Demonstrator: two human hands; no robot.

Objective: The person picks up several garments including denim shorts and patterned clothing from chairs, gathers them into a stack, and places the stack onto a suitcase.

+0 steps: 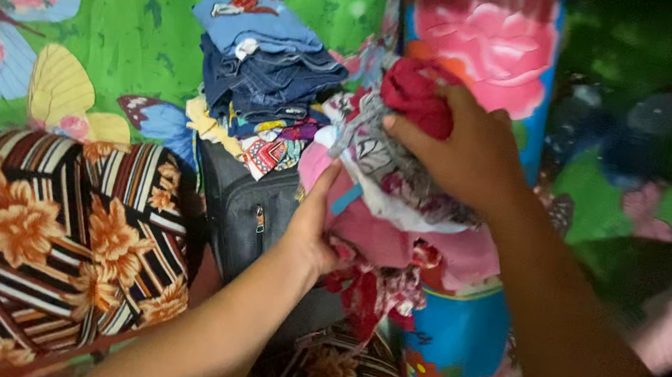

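the right hand [465, 151] is closed over a dark red garment [414, 94], pressing it onto the top of a pile of patterned and pink clothes [404, 218]. the left hand [313, 226] lies flat with fingers together against the pile's left side, gripping nothing that can be seen. just to the left stands a stack of folded jeans [268, 77], resting on a grey zipped bag [245, 214]. a striped pillow with orange flowers [47, 231] lies near on the green butterfly bedsheet [137, 19].
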